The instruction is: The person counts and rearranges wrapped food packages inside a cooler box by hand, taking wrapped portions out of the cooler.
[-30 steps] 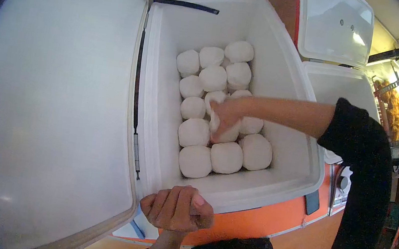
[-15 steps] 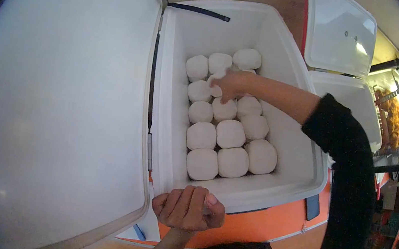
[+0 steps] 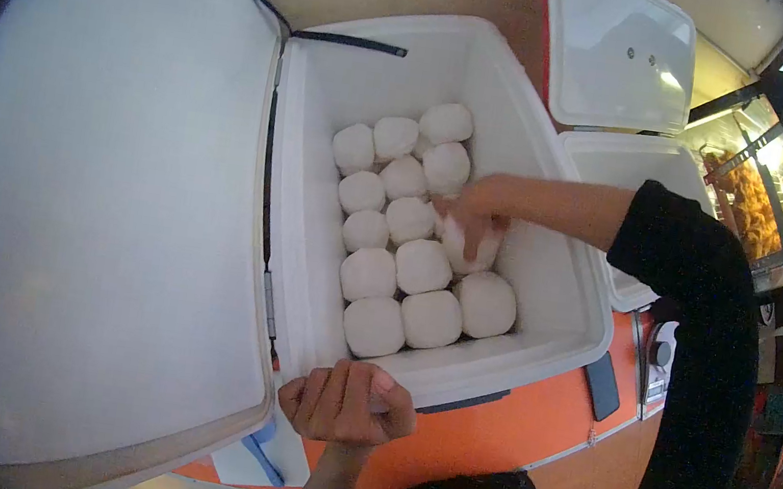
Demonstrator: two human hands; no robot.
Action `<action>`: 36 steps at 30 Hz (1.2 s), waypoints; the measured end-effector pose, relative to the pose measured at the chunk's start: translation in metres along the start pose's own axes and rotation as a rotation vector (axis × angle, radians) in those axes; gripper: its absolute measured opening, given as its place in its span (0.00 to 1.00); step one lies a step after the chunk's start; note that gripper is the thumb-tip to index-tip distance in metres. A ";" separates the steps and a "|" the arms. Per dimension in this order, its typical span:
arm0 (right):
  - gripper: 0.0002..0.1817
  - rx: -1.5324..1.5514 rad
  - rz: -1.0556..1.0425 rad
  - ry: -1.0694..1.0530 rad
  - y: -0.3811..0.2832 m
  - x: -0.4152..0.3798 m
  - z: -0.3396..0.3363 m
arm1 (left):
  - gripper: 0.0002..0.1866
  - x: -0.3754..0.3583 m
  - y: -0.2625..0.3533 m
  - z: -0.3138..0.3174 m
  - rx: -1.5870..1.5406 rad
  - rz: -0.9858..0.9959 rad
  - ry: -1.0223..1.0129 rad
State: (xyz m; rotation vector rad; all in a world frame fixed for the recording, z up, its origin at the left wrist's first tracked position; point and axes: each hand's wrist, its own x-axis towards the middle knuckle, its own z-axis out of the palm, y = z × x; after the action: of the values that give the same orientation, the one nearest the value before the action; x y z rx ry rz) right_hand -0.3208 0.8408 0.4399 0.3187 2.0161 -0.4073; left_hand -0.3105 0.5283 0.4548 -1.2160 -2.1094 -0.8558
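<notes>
- The right hand point(image 3: 473, 224) is blurred over one ball point(image 3: 483, 261); whether it grips, one cannot tell.
- A light touch should keep the balls point(image 3: 423, 267) round.
- The left hand point(image 3: 347, 403) makes a fist at the near corner of the box point(image 3: 546, 275).
- This box, its lid point(image 3: 119, 209) raised, holds the balls in rows.

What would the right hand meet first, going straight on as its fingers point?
Most likely the white ball just below the right hand; depth is unclear, and they may already touch.
</notes>
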 end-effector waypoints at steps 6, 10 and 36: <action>0.54 -0.008 0.098 -0.169 0.036 0.051 -0.002 | 0.15 0.001 -0.001 0.000 0.021 0.007 -0.010; 0.49 -0.057 0.108 -0.267 0.038 0.070 -0.010 | 0.15 0.001 -0.002 0.004 0.007 0.014 0.036; 0.58 -0.044 0.217 0.631 0.035 0.085 -0.038 | 0.17 0.002 -0.003 -0.001 -0.018 0.017 -0.002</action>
State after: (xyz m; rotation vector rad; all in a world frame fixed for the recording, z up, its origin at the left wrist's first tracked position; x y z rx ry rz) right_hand -0.3758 0.8929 0.3757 0.6982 2.5611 -0.1280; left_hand -0.3141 0.5271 0.4559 -1.2423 -2.0949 -0.8680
